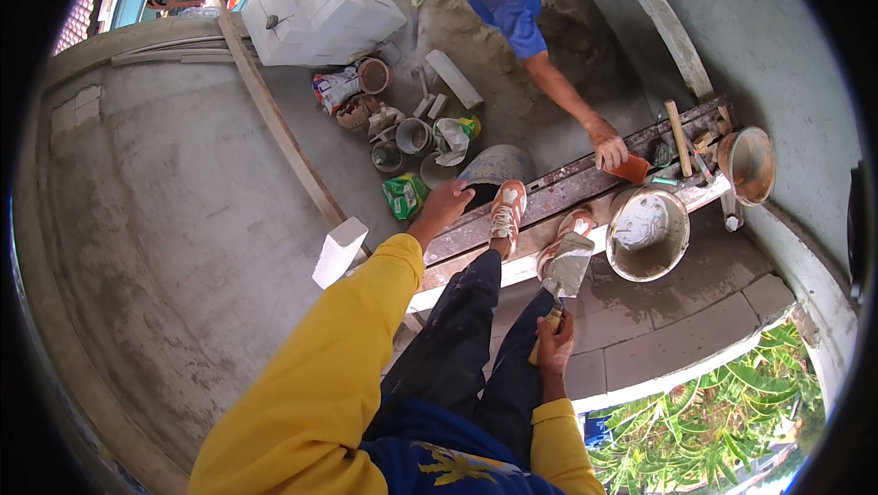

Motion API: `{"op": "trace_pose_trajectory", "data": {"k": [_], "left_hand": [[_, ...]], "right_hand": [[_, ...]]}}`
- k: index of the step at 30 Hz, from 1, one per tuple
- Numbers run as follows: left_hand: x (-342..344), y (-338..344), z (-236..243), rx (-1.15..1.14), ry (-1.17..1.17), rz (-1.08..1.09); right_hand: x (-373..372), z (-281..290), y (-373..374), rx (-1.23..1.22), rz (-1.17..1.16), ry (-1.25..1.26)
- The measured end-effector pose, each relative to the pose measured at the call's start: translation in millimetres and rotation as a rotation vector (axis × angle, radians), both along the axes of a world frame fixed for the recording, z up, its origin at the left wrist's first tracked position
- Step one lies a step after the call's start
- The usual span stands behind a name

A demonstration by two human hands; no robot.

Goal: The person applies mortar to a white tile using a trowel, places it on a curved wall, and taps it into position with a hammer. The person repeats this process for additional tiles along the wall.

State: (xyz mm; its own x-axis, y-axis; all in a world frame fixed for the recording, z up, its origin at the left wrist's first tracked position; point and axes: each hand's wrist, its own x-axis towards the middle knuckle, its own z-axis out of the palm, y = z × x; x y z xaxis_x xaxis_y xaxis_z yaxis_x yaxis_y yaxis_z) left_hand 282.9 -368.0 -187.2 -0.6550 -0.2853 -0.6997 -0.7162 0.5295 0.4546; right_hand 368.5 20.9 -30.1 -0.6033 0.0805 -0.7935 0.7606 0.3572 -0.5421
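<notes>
My right hand [554, 346] is wrapped round the wooden handle of a trowel [568, 266]. Its grey-smeared metal blade points away from me, above my right leg and beside my shoe. My left hand [445, 207] is held out with fingers apart and nothing visible in it; it overlaps the near side of a grey tub [501, 166], and whether it touches the tub I cannot tell. Right of the trowel, a bucket [647, 234] holds wet whitish-grey mix. Beyond that bucket, a co-worker's hand [607, 143] grips an orange-red piece [629, 169] whose kind is unclear.
My shoes rest on a narrow plank platform [558, 193]. A hammer [679, 138] and another bucket [745, 166] occupy its right end. A white block [338, 253] lies left of my arm. Pots and bags crowd the floor beyond, near stacked white blocks [325, 15]. Leaves show below right.
</notes>
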Motion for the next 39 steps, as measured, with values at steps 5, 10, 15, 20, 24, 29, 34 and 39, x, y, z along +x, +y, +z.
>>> {"op": "trace_pose_trajectory", "data": {"k": [5,10,15,20,24,29,34,39], "left_hand": [[-55,-96,-34,-0.159,-0.068,-0.161],[-167,-119,11,-0.090,-0.176,0.193],[-210,-148,55,-0.099,-0.183,0.306],[-177,-155,45,0.028,-0.182,0.371],[-136,-127,16,0.129,-0.087,0.283],[-81,-65,7,0.260,-0.100,0.152],[-40,-25,11,0.306,-0.162,0.168],[-13,-21,3,0.308,-0.151,0.160]], "right_hand": [[-4,6,-11,-0.054,-0.013,-0.037],[-1,5,-10,0.001,-0.064,-0.037],[2,0,-9,0.029,0.006,-0.002],[-5,3,-6,0.125,0.061,-0.082],[-10,7,-9,0.161,0.089,-0.088],[-10,10,-12,0.172,0.070,-0.078],[-16,14,-15,0.195,0.111,-0.064],[-15,13,-16,0.185,0.094,-0.037]]}}
